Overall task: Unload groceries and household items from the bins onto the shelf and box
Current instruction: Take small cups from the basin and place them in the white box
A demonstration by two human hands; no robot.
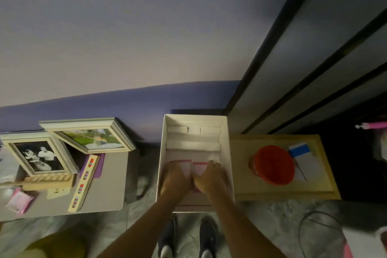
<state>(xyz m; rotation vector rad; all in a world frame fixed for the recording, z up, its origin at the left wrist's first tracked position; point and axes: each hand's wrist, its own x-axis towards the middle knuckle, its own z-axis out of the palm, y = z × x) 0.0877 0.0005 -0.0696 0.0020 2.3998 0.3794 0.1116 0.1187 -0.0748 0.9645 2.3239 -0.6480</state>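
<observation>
Item one: white box [229, 153], open-topped, standing on the floor against the purple wall [83, 109]. I see folded white paper or card pieces stacked in its far half.

Item two: pink-and-white packets [193, 168], lying in the near half of the box, side by side.

Item three: my left hand [174, 180], palm down inside the box, fingers spread flat over the left packet, pressing on it rather than closed around it.

Item four: my right hand [211, 178], likewise palm down and flat on the right packet; the two hands touch at the thumbs. I cannot tell whether any finger curls under a packet.

Item five: pale wooden tray [272, 194], just right of the box, bearing a red bowl [274, 164] and a white carton with a blue band [301, 154].

Item six: grey counter [109, 184], left of the box, carrying two picture frames [90, 135], a long strip with red and blue capsules [83, 182], and a pink packet [18, 202] at its near left corner.

Item seven: my shoes [188, 239], on the floor below the box.
</observation>
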